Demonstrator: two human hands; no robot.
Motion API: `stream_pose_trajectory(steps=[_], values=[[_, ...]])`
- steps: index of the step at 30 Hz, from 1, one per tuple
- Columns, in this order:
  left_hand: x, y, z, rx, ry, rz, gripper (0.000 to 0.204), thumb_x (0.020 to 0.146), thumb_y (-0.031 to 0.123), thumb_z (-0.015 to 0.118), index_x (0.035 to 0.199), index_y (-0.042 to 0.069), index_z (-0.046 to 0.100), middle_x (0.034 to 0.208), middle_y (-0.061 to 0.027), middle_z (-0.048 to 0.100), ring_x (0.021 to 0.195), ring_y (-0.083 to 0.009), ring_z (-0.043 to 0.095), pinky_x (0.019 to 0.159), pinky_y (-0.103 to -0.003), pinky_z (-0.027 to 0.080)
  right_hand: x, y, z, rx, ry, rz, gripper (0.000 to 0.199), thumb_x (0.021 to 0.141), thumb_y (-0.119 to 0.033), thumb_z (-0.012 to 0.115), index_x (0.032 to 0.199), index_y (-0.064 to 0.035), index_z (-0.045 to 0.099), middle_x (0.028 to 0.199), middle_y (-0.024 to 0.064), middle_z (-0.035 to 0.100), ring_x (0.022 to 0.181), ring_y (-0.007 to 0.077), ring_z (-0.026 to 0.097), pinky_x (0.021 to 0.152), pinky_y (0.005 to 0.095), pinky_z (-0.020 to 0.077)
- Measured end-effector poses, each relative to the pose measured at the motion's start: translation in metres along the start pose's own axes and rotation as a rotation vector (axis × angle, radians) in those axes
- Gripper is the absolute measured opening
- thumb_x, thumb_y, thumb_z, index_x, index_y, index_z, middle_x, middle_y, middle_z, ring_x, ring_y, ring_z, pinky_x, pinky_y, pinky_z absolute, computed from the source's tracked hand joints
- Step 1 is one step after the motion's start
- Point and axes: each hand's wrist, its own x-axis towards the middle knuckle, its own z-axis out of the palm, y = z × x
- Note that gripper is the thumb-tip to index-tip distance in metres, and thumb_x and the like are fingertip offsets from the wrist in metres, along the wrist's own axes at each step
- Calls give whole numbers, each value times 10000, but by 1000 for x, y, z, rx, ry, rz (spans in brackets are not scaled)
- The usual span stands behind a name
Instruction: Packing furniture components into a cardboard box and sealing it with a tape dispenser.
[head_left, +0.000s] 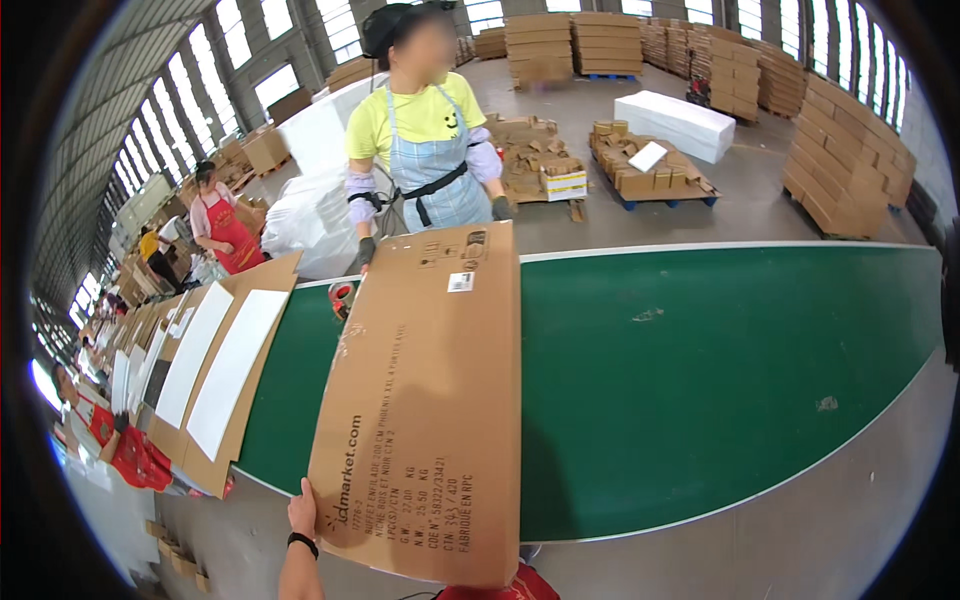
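Brown cardboard carton [400, 400] lies across the green conveyor belt [720, 390], overhanging its near edge. Left hand [301, 514] touches the carton's side edge, closure undeterminable; right hand unseen. Step judged as positioning; next move calls for even support.

The left hand [301, 514] is bare, as is the visible forearm [301, 580]. A narrow black wristband [303, 543] circles the arm (whether bracelet or strap is too small to tell). Bright red clothing [522, 588] shows at the lower edge, its cut hidden.
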Motion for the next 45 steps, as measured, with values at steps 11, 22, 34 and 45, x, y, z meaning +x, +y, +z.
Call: stream_pose_trajectory(steps=[11,22,34,45], values=[[-1,-10,18,219,257,94,821,947,632,314,1050,-110,648,1002,-301,658,966,-427,630,849,-495,480,38,-24,-57,-112,110,44,318,882,-264,476,1004,-37,662,886,153,702,743,241,683,631,367,525],[-104,100,59,377,111,134,776,972,582,244,1131,-78,621,1153,-300,614,1116,-417,580,937,-472,459,45,203,-52,-968,-265,-52,272,868,-194,485,962,-31,682,963,200,682,897,359,664,756,449,529],[-295,263,177,478,6,472,719,968,550,269,1142,-56,614,1152,-286,621,1105,-410,590,931,-471,468,90,312,-369,-901,-225,55,242,859,-203,541,877,-54,730,904,113,725,814,257,696,707,382,557],[-506,445,284,612,23,640,667,965,521,292,1152,-36,608,1151,-273,627,1095,-403,600,926,-471,475,212,123,-690,-151,522,219,305,853,-303,534,1013,-95,688,983,169,687,930,370,650,841,451,519]])
